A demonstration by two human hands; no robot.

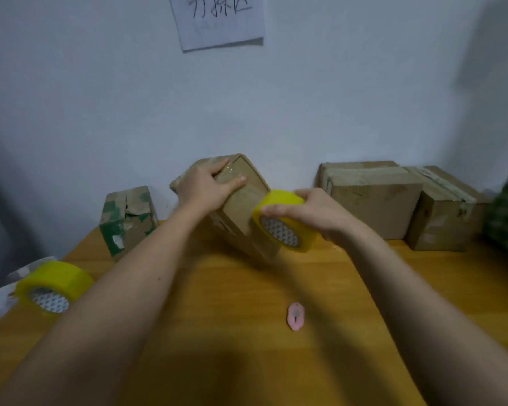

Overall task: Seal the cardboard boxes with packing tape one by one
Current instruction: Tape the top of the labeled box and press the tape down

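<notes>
— Two hands busy: our left hand point(207, 186) grips the tilted cardboard box point(241, 209) at the table's point(247, 303) far middle.
— And our right hand point(311, 212) clasps the yellow tape roll point(282, 222), touching the box's right side.

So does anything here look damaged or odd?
Yes: the green-patched box at the table's back left has torn, ragged top flaps. The box being taped is tipped on edge, but the left hand holds it.
</notes>
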